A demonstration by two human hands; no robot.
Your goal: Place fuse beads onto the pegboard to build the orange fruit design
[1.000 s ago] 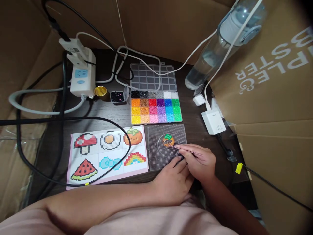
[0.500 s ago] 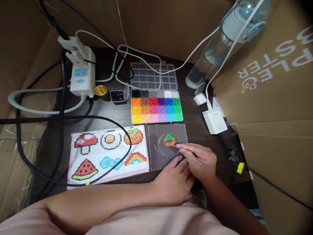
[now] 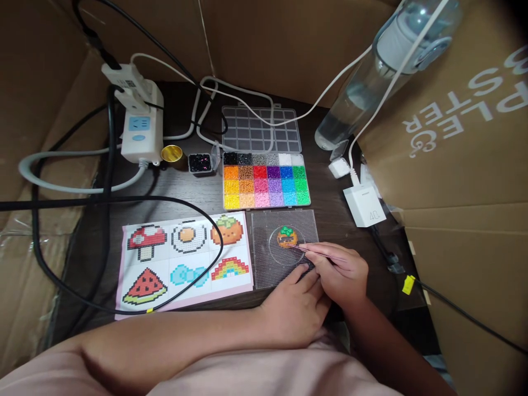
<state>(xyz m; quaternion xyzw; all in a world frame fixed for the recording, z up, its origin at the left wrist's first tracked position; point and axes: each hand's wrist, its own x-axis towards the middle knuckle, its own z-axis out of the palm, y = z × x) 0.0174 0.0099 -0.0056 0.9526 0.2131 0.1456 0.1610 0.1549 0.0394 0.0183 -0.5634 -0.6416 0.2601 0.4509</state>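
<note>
On the clear pegboard (image 3: 260, 253) lies a small round bead figure (image 3: 287, 238), orange with green leaves on top and a dark band across its middle. My right hand (image 3: 345, 275) pinches thin pink tweezers (image 3: 315, 252), their tips at the lower edge of the bead figure. Any bead between the tips is too small to make out. My left hand (image 3: 295, 308) rests at the pegboard's near right corner, fingers stretched out and holding nothing. To the left, a pattern sheet (image 3: 185, 300) carries pixel pictures, among them an orange persimmon.
Behind the pegboard stands a bead box (image 3: 268, 208) with coloured compartments, its lid opened back. A small box of dark beads (image 3: 200, 164) and a gold cup (image 3: 171, 155) sit left of it. A black cable (image 3: 202, 212) loops over the sheet; a bottle (image 3: 346, 104) and charger (image 3: 365, 206) are right.
The whole view has shifted slightly. The tweezer tips stay at the lower part of the bead figure, and my left hand keeps its place.
</note>
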